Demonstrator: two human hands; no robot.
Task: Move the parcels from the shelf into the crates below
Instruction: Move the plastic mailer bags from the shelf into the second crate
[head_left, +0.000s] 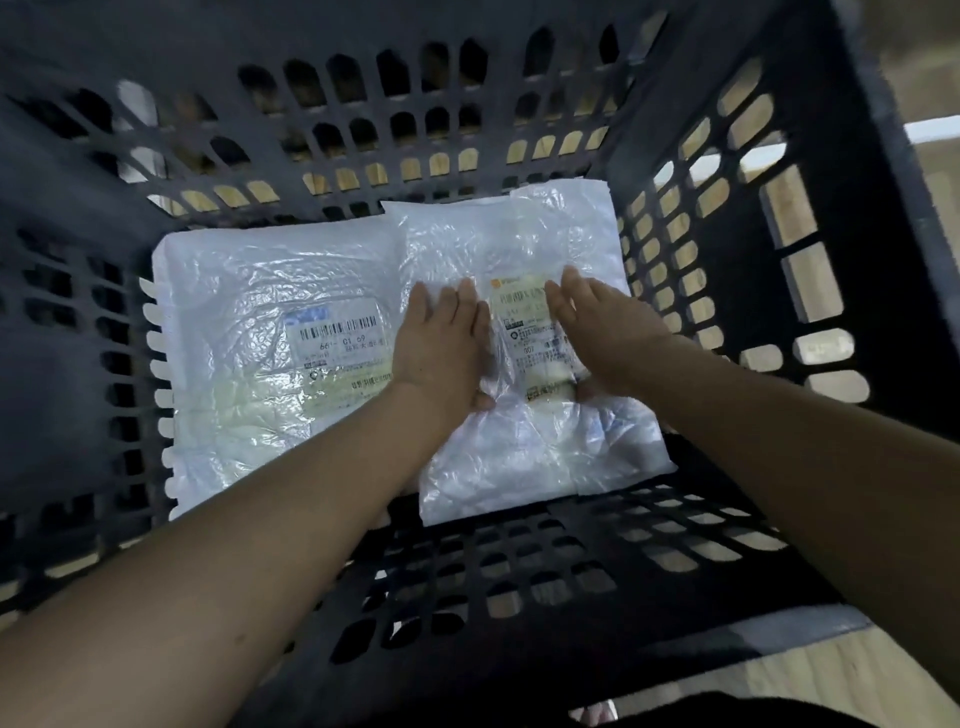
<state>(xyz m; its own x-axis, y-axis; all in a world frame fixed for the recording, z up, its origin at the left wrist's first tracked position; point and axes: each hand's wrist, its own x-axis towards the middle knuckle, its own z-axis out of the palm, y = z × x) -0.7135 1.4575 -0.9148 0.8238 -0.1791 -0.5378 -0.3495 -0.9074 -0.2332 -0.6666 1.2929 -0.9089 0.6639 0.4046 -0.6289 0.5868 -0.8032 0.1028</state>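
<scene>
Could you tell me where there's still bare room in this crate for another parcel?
The clearest bare floor runs along the near wall, below both parcels. The left parcel and right parcel cover the middle and far side, overlapping slightly. Both hands, left hand and right hand, rest on the right parcel, so that spot is crowded.

We look down in dim, bluish light into the dark slotted plastic crate (519, 551), its walls sunk in shadow. Brighter light shows through the slots of its far and right walls. Soft glare lies on the crinkled white plastic parcels (249, 332) at the crate's bottom. The crate's walls bow toward the edges of the view, and the whole picture is slightly blurred.
</scene>
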